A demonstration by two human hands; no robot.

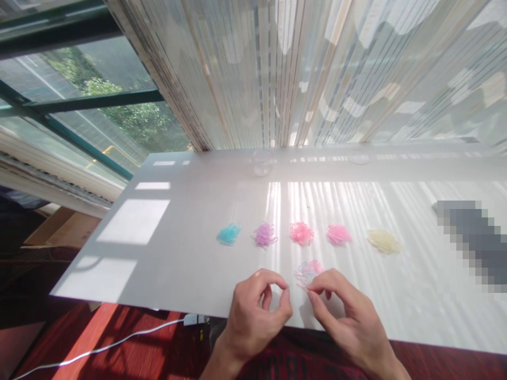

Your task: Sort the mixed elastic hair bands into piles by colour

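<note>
Near the table's front edge, my left hand (pixel 257 311) is curled, its thumb and index fingertips pinched together; anything between them is too small to make out. Facing it, my right hand (pixel 350 314) pinches a thin pale pink band (pixel 302 286) between thumb and index finger. Just beyond the fingertips lies a small loose pile of mixed pink and bluish bands (pixel 309 271). Farther back, separate piles form a row: turquoise (pixel 228 234), purple (pixel 265 234), coral pink (pixel 301 233), bright pink (pixel 338 235) and pale yellow (pixel 384 240).
A clear round container (pixel 263 162) stands at the back of the white table (pixel 190 211), with a clear flat disc (pixel 358 159) to its right. A pixelated dark object (pixel 475 243) lies at the right. Striped curtains hang behind; a white cable (pixel 130 335) runs below left.
</note>
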